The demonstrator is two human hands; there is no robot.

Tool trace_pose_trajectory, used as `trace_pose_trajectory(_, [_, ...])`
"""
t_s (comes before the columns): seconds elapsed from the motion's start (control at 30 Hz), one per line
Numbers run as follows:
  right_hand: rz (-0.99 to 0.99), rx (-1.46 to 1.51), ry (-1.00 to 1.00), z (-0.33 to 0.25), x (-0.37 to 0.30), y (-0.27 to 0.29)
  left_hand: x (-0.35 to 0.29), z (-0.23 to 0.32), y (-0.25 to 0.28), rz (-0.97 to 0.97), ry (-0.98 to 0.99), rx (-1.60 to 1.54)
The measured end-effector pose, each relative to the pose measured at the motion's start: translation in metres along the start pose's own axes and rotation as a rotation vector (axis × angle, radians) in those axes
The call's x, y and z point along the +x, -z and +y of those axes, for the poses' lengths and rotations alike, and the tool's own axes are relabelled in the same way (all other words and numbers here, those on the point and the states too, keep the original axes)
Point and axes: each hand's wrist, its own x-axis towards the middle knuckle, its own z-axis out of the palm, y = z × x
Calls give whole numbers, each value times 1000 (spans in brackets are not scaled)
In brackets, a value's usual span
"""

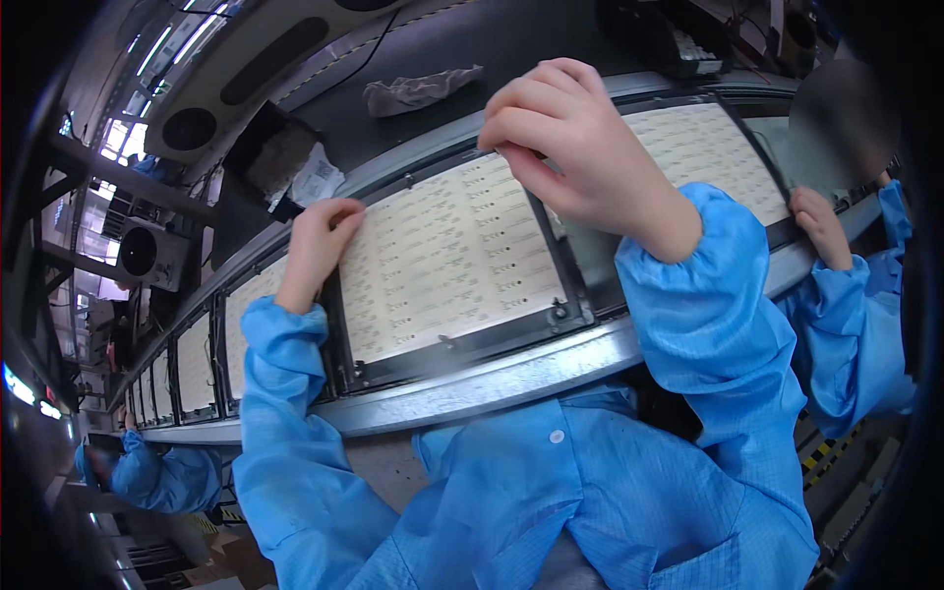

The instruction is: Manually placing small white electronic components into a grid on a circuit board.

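In front of me lies a pale panel printed with rows of small marks [433,261], set in a black frame [472,346]. My left hand [320,241] is at the frame's far left corner, thumb and fingers closed together at its edge. Whatever those fingertips hold, if anything, is hidden. Above the far right corner of the panel is my right hand [580,147], its fingers curled and pinched with the thumb. Something small and dark shows by its fingertips, too small to name. Small dark fasteners [560,309] sit along the frame's near edge.
The frames stand on a conveyor line with a metal rail [472,393]. Another printed panel [703,147] lies to the right, where a co-worker's hand [821,226] touches its frame. Beyond the rail are a dark bin [270,157] and a crumpled cloth [421,91].
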Motion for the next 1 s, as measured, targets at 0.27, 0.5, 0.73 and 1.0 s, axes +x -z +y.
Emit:
trace_pose_trajectory(0.27, [-208,2,-80,24,-24,-29,6,-1,-8,13,-303,207])
trace_pose_trajectory(0.5, [-234,-29,-83,23,-24,-30,8,0,-14,41,-312,207])
trace_pose_trajectory(0.73, [-256,-29,-122,25,-28,-33,9,1,-14,-19,-260,125])
trace_pose_trajectory(1.0, [-293,-42,-98,22,-25,-31,12,2,-3,-79,-228,135])
